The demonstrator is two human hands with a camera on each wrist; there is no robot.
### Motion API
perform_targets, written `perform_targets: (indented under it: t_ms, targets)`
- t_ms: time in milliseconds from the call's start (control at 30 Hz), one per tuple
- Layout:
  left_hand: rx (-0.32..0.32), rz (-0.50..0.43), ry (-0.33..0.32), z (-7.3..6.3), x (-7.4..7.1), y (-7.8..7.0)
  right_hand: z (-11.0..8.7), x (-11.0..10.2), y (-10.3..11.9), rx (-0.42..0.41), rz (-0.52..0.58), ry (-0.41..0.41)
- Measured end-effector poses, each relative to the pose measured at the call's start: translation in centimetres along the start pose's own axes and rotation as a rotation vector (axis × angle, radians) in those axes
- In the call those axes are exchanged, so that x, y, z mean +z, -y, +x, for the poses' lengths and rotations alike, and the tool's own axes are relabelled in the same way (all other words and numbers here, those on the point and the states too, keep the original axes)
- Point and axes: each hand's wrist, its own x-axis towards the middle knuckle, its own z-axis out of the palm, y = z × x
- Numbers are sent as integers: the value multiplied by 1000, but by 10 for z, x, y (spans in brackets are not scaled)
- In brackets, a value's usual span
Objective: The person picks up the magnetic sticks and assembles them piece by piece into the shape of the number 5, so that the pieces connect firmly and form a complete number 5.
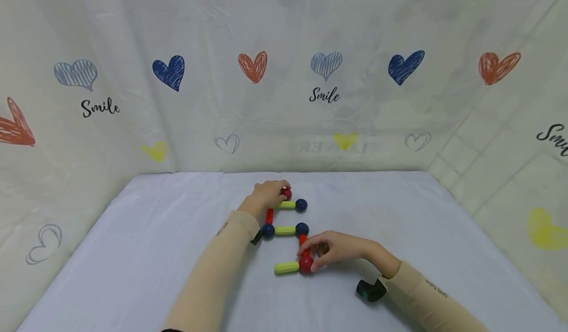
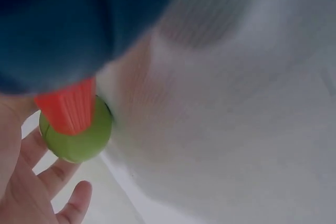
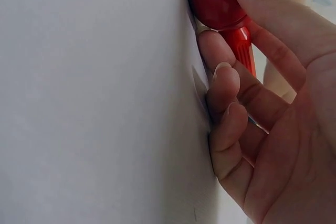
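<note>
A flat zigzag of balls and sticks lies on the white cloth. My left hand (image 1: 267, 194) is at its far end, with finger and thumb about a red ball (image 1: 286, 193). Close by, a yellow-green stick (image 1: 287, 204) ends in a blue ball (image 1: 301, 204). In the left wrist view, a green ball (image 2: 79, 140) meets a red stick (image 2: 71, 108) by the left fingers; a large blue ball (image 2: 68, 30) fills the corner. My right hand (image 1: 339, 247) pinches the near red ball (image 3: 215, 1), joined to a red stick (image 3: 242, 48) and a yellow-green stick (image 1: 286, 268).
Between the hands, a yellow-green stick (image 1: 285, 230) links two blue balls, the left one (image 1: 268, 231) beside the left wrist's black camera (image 1: 256, 237). Another black camera (image 1: 371, 290) sits under the right wrist. A heart-printed cloth (image 1: 284, 115) hangs behind the table (image 1: 155, 253).
</note>
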Motion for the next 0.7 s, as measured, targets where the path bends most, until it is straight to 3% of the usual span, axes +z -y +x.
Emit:
perform_targets:
  t_ms: [333,700]
  targets:
    - [-13,-113,-108,-17,-9,25,1,1,1,26,-44,-2]
    - [1,-176,-243,-63,-25,58,3,-11,10,74,-108,6]
